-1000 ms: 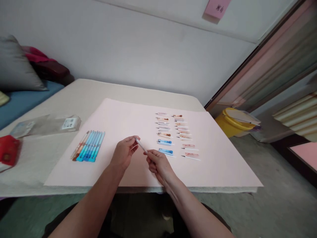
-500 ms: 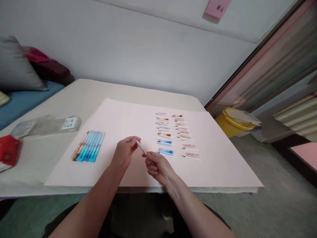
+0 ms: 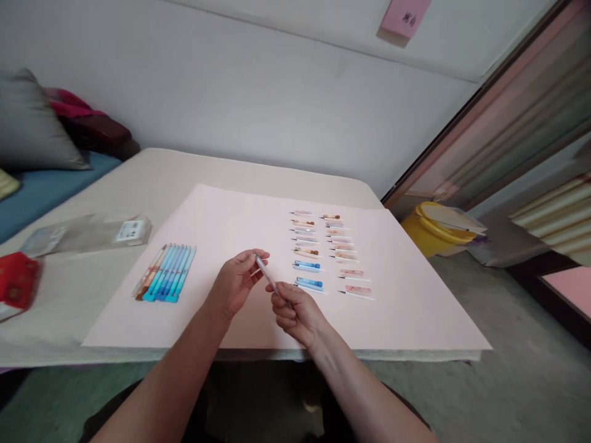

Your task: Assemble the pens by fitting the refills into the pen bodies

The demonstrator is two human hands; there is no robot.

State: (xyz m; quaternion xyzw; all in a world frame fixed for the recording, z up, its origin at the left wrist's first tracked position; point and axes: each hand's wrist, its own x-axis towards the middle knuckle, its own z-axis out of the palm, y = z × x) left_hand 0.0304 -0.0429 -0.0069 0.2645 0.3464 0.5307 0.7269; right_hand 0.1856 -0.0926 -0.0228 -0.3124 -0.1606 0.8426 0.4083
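A thin pale pen part [image 3: 265, 272] is held between both hands above the pink sheet [image 3: 221, 221]. My left hand [image 3: 236, 283] pinches its upper end with thumb and fingers curled. My right hand [image 3: 298, 312] is closed around its lower end. Just right of the hands lie two columns of taken-apart pen pieces [image 3: 323, 252], blue ones nearest and pink and brown ones farther back. A row of whole blue pens [image 3: 167, 280] lies on the sheet to the left.
A clear plastic package [image 3: 87, 232] and a red object [image 3: 15, 282] sit on the beige table [image 3: 152, 172] at the left. Cushions lie on a blue seat beyond. A yellow bucket [image 3: 431, 229] stands on the floor at the right.
The hands shifted slightly right and down. The pen part tilted steeper, and my right hand slid further along it.
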